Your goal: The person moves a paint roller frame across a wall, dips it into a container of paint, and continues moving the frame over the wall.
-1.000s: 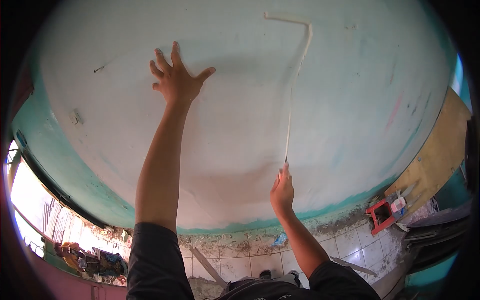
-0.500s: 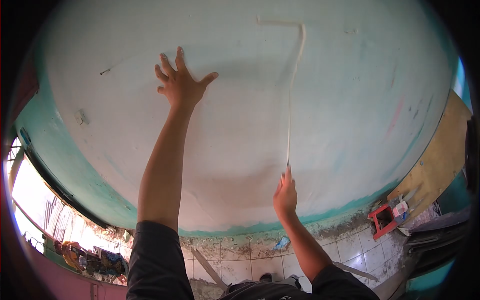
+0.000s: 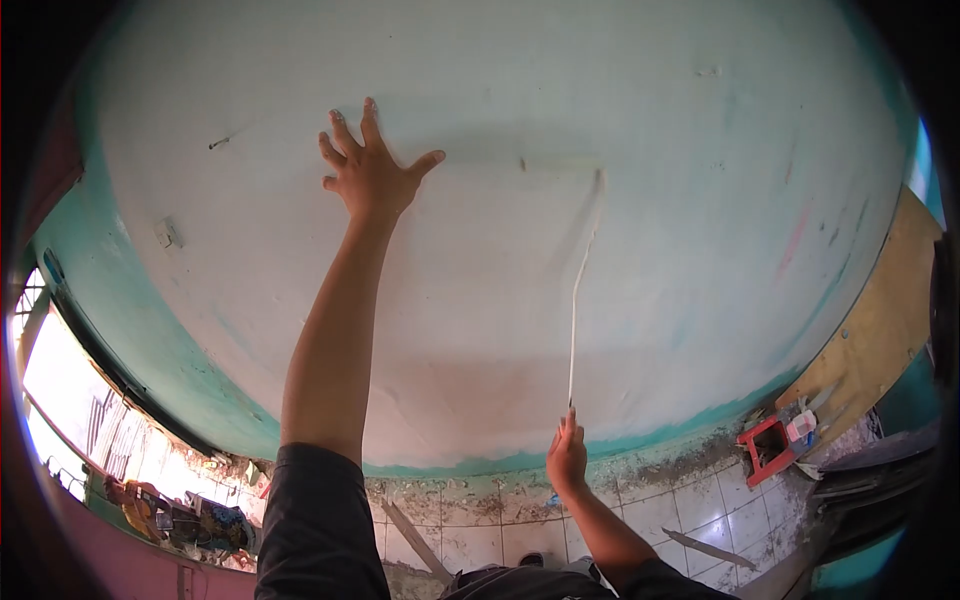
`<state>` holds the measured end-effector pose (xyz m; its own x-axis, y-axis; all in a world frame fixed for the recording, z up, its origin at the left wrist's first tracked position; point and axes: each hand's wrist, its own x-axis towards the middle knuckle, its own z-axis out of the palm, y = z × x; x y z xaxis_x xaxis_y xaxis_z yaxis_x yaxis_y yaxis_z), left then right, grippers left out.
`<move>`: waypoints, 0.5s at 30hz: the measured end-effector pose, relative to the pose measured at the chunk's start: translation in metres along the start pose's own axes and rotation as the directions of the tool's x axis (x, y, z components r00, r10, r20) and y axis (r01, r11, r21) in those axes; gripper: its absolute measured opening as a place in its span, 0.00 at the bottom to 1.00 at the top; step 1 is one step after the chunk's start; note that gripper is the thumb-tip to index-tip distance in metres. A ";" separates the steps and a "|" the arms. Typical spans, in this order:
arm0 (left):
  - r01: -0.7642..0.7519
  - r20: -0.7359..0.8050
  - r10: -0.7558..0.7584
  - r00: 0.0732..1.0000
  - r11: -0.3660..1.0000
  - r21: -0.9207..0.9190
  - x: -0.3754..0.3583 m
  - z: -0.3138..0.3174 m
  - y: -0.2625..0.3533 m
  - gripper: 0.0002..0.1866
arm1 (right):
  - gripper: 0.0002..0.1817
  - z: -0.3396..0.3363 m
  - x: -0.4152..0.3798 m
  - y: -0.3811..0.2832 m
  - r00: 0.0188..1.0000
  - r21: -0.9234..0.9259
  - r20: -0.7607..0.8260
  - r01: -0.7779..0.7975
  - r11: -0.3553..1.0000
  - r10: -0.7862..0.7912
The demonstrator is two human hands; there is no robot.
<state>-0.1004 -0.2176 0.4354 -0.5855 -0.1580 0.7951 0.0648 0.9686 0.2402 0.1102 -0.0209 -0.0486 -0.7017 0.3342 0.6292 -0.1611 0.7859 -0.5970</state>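
My left hand [image 3: 371, 172] is pressed flat against the white wall [image 3: 700, 200], fingers spread, arm stretched up. My right hand [image 3: 566, 452] grips the lower end of a long thin white rod [image 3: 574, 320]. The rod runs up the wall to a horizontal roller head [image 3: 562, 163] that lies against the wall to the right of my left hand. The wall is white above with a turquoise band along its base.
Dirty white floor tiles [image 3: 690, 490] lie below the wall. A red stool [image 3: 762, 438] with small items stands at the lower right beside a leaning wooden board [image 3: 880, 310]. A bright doorway with clutter [image 3: 150, 480] opens at the lower left.
My right hand has pulled the rod downward, so the roller head slid down the wall from near the top to the level of my left hand. My left hand stayed planted.
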 end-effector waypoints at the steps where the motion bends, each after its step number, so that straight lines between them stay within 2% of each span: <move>1: -0.001 -0.004 0.001 1.000 1.000 0.001 0.000 0.000 0.000 0.68 | 0.32 -0.002 0.019 -0.005 1.000 -0.024 -0.020 0.009 1.000 -0.009; 5: -0.012 -0.017 0.011 1.000 0.999 -0.046 -0.001 0.002 0.000 0.67 | 0.32 -0.024 0.106 -0.050 0.998 -0.014 -0.020 -0.065 0.998 0.065; 7: -0.007 -0.010 0.007 1.000 0.999 -0.035 0.000 0.001 0.000 0.66 | 0.32 -0.026 0.128 -0.065 0.992 0.024 -0.121 0.036 0.999 -0.033; 11: -0.006 -0.021 0.005 1.000 0.999 -0.032 0.000 0.004 -0.002 0.67 | 0.32 -0.020 0.105 -0.062 0.994 0.048 -0.101 0.036 0.998 -0.031; 15: 0.001 0.001 -0.001 1.000 1.000 -0.016 0.000 0.001 0.000 0.68 | 0.34 0.000 0.002 -0.002 0.999 -0.053 0.041 -0.016 0.998 0.019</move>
<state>-0.1006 -0.2174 0.4347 -0.5868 -0.1589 0.7940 0.0773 0.9651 0.2502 0.1094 -0.0221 -0.0463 -0.7324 0.3273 0.5971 -0.1123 0.8068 -0.5800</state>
